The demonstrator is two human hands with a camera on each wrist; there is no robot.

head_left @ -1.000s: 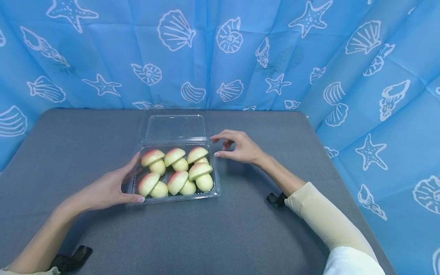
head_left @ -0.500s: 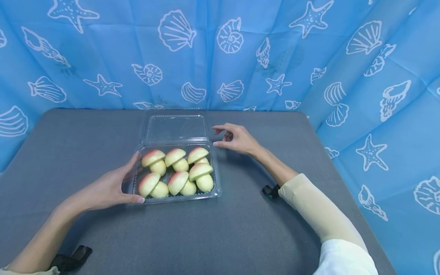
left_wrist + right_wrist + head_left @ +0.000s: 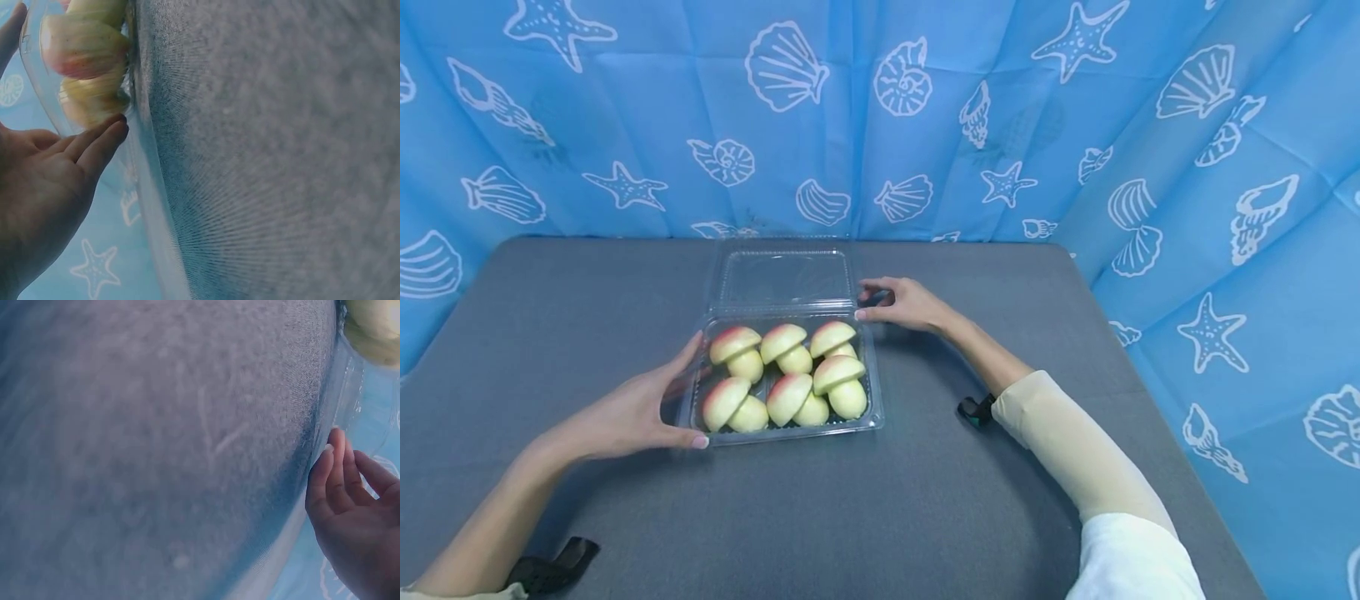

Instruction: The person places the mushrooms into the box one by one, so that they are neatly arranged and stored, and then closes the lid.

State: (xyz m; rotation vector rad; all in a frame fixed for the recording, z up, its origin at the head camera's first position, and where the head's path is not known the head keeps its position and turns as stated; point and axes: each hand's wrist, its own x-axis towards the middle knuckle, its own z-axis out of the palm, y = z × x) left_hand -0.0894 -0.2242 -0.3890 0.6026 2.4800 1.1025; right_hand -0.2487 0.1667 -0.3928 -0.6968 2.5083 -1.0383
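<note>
A clear plastic clamshell container (image 3: 874, 410) lies on the table, its lid (image 3: 786, 277) folded back away from me. Several mushroom-shaped pieces (image 3: 791, 399), pale yellow with reddish caps, lie in it in two rows. My left hand (image 3: 628, 414) spans the container's left side, the fingers at its far part and the thumb by the near left corner. The left wrist view shows its extended fingertips (image 3: 122, 124) against the container. Beside the hinge on the right is my right hand (image 3: 913, 305), thumb and fingers spread apart and loosely bent; whether it touches the plastic I cannot tell.
A grey cloth covers the table (image 3: 820, 517). Behind it and along the right side hangs a blue curtain (image 3: 910, 142) printed with white shells and starfish. Black straps (image 3: 553, 568) sit at both wrists.
My right hand has shifted slightly away from me and left, closer to the container's hinge corner. My left hand and the container have hardly moved.
</note>
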